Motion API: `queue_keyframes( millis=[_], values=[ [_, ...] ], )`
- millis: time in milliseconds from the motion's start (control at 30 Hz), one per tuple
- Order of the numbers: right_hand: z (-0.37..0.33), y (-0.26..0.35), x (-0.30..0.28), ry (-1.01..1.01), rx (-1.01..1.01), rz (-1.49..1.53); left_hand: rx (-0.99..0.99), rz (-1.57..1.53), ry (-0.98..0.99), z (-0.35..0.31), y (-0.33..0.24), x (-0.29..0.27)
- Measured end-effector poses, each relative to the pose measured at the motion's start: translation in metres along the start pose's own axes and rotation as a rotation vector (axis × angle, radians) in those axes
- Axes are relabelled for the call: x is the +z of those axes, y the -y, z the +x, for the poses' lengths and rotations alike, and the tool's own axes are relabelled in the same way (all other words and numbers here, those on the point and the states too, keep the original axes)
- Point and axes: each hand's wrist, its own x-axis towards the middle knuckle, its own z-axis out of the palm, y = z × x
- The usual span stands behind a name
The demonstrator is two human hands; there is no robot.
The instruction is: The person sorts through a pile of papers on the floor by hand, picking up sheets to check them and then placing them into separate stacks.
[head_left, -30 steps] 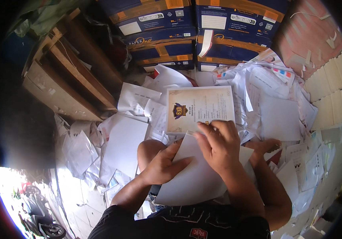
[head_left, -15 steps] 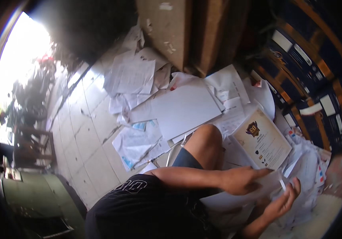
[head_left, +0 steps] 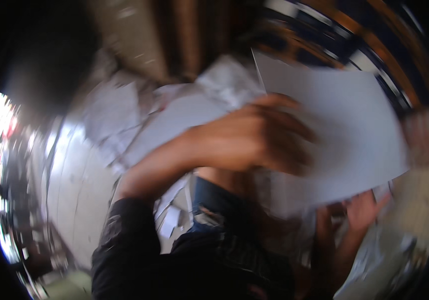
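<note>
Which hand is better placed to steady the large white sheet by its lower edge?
Probably the right hand: it is at the lower edge of the large white sheet, whereas the left hand is in front of the sheet's left side, farther from that edge. Blur hides whether either hand grips it.

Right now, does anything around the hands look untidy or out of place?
Yes: loose papers lie scattered on the floor, left of the large white sheet, overlapping at uneven angles, not stacked. Blur hides any small damage.
</note>
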Motion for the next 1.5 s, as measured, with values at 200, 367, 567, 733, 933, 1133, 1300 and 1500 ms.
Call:
queue_keyframes(
  millis=[200, 367, 567, 733, 933, 1133, 1300, 1500],
  values=[
    [0.032, 0.014, -0.041, -0.541, -0.002, -0.298, -0.112, 0.194, 0.17, -0.003, 0.026, 0.014],
    [0.042, -0.02, -0.084, -0.536, -0.039, -0.547, -0.416, 0.235, -0.365, -0.003, 0.084, 0.102],
    [0.052, -0.068, -0.137, -0.728, -0.127, -0.682, -1.296, -1.215, -0.649, -0.059, 0.134, 0.172],
    [0.046, -0.086, -0.161, -0.831, -0.072, -0.711, -1.363, -0.867, -0.245, -0.068, 0.155, 0.196],
    [0.042, -0.082, -0.189, -0.773, -0.031, -1.068, -1.387, -0.747, -0.249, -0.079, 0.172, 0.206],
    [0.041, -0.079, -0.19, -0.71, 0.036, -1.148, -1.446, -0.713, -0.214, -0.098, 0.188, 0.214],
    [0.042, -0.075, -0.185, -0.716, 0.117, -1.169, -1.449, -0.756, -0.234, -0.101, 0.186, 0.22],
    [0.039, -0.078, -0.19, -0.705, 0.148, -1.237, -1.432, -0.811, -0.226, -0.109, 0.189, 0.224]
  ],
)
